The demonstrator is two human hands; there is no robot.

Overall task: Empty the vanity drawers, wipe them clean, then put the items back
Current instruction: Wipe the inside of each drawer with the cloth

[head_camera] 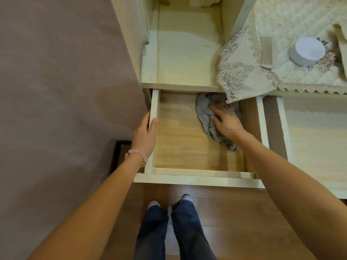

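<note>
Lying front-to-back in drawer [197, 180] — grey cloth [203, 109]

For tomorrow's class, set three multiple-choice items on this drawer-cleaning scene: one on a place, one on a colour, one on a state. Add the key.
1. Where is the grey cloth?
A) on the floor
B) inside the open drawer
C) on the vanity top

2. What colour are the bracelet beads on the left wrist?
A) green
B) pink
C) black

3. What is the left hand doing?
A) gripping the drawer's side wall
B) holding a comb
C) hanging idle

Key:
1 B, the right hand presses it onto the drawer's floor.
2 B, the beads look pale pink.
3 A, its thumb curls over the wall's top edge.
</note>
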